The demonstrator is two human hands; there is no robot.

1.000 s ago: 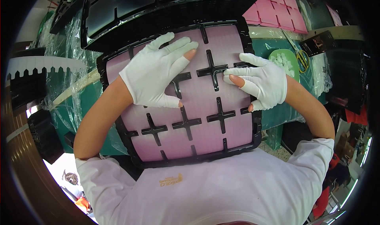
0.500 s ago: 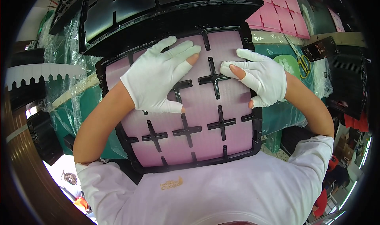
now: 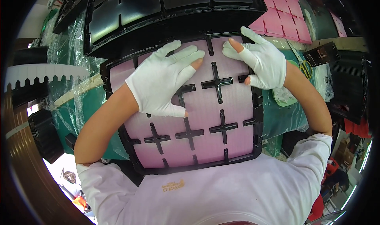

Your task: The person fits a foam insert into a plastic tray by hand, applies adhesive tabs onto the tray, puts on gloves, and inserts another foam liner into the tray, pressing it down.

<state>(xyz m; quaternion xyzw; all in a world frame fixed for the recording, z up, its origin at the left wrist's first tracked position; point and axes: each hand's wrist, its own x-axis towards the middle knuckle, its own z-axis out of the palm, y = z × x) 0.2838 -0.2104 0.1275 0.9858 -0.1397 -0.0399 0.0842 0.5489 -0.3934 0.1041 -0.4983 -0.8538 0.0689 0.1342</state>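
Observation:
A pink foam sheet (image 3: 206, 111) lies in a black plastic tray (image 3: 257, 136) in front of me, with black cross-shaped dividers (image 3: 215, 82) showing through its slots. My left hand (image 3: 158, 81), in a white glove with some fingertips bare, rests on the sheet's upper left part, fingers spread. The right hand (image 3: 266, 62), gloved the same way, is at the far right corner of the sheet. Its fingers are stretched out, some over the pink surface and one reaching toward the tray's far edge. Neither hand grasps anything. The gloves hide parts of the sheet.
Beyond the tray stands a taller stack of black trays (image 3: 138, 12). Slotted pink sheets (image 3: 291, 25) lie at the far right. Yellow-handled scissors (image 3: 305, 70), a light green dish (image 3: 285, 101) and a dark packet (image 3: 323, 54) lie right. A white toothed strip (image 3: 43, 71) extends at left.
My right hand has moved away from me, from the sheet's right middle to its far right corner. The left hand stays at the same place on the sheet.

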